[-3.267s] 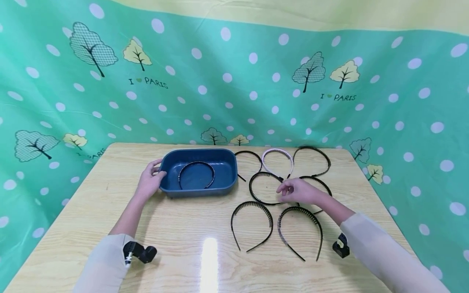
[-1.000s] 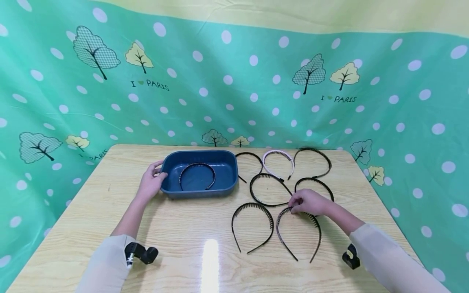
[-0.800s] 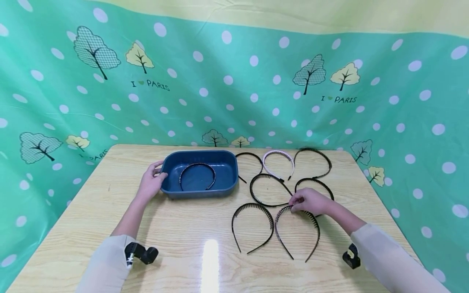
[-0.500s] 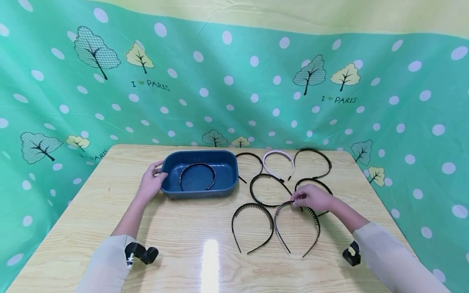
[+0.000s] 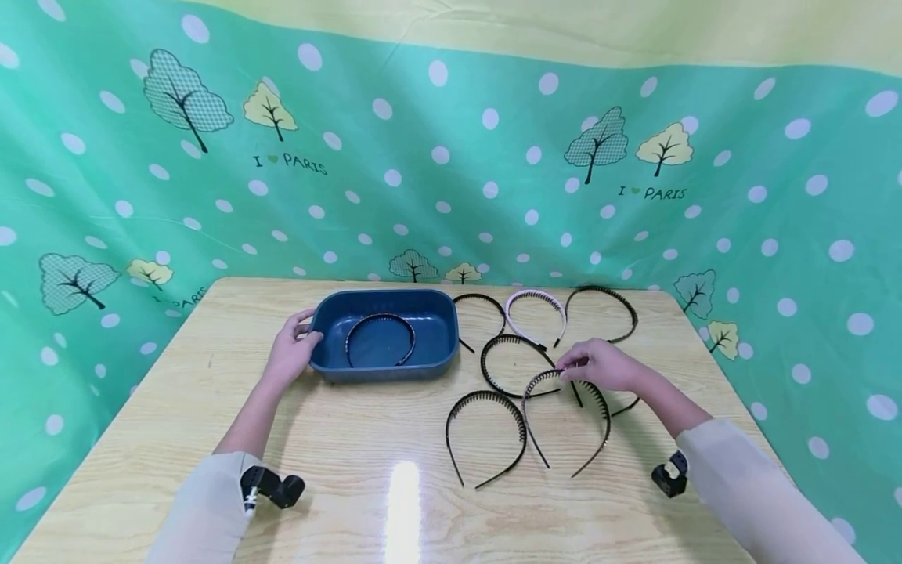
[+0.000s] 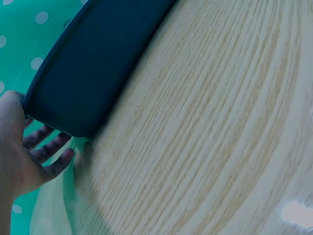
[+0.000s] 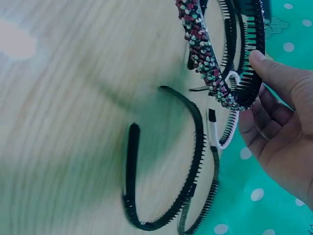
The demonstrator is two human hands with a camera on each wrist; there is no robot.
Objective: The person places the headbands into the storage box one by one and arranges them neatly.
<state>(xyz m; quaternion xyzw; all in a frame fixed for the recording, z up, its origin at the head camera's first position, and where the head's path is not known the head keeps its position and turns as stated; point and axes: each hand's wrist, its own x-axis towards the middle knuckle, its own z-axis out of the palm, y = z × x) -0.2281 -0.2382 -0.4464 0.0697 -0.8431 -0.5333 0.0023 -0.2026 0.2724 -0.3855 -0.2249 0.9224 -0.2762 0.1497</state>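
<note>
My right hand (image 5: pixel 599 366) pinches a toothed headband (image 7: pixel 205 63) by the top of its arch, thumb on the toothed inner side. Small dark red, white and greenish stones cover its outer face. It hangs above the table with both ends pointing toward me. My left hand (image 5: pixel 289 345) holds the left end of a dark blue plastic bin (image 5: pixel 384 374); in the left wrist view the thumb (image 6: pixel 12 98) is at the rim and the fingers lie along the outer wall. Inside the bin lies one dark, speckled headband (image 5: pixel 348 337).
Right of the bin, several black headbands lie on the wooden table (image 5: pixel 338 486), among them a front one (image 5: pixel 449 423) and a middle one (image 5: pixel 483 364). A pale pink headband (image 5: pixel 509 313) is at the back. A green dotted curtain (image 5: pixel 451 219) stands behind.
My right hand moved down to the stone-covered headband at the front right, took hold of its arch, and raised it away from me. The left hand and bin stay put.
</note>
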